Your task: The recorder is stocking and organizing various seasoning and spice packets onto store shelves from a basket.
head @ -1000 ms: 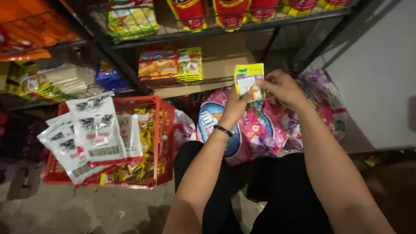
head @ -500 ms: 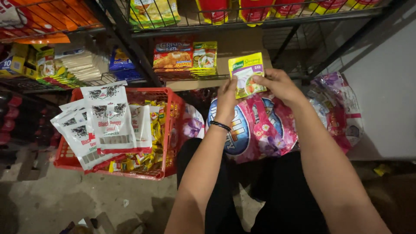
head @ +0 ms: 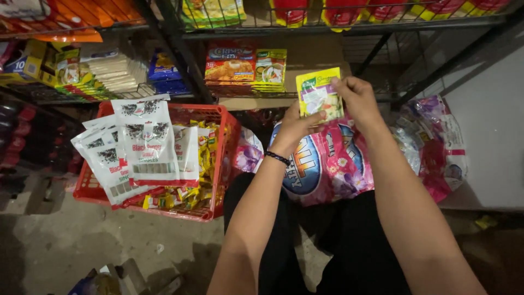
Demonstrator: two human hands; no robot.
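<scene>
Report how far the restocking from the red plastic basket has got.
Done: flat yellow-green sachets already lie stacked on the wire shelf. In hand: the left hand and right hand together hold one yellow-green sachet up near that stack. Left: the red plastic basket is full of white pepper sachet strips and small yellow packets.

Packet (head: 319, 97): between left hand (head: 295, 127) and right hand (head: 357, 101), before the shelf (head: 349, 24). Large bag (head: 327, 164): below the hands. Basket (head: 221, 164): on the floor (head: 82, 240), left; sachets (head: 144, 139) in it.
</scene>
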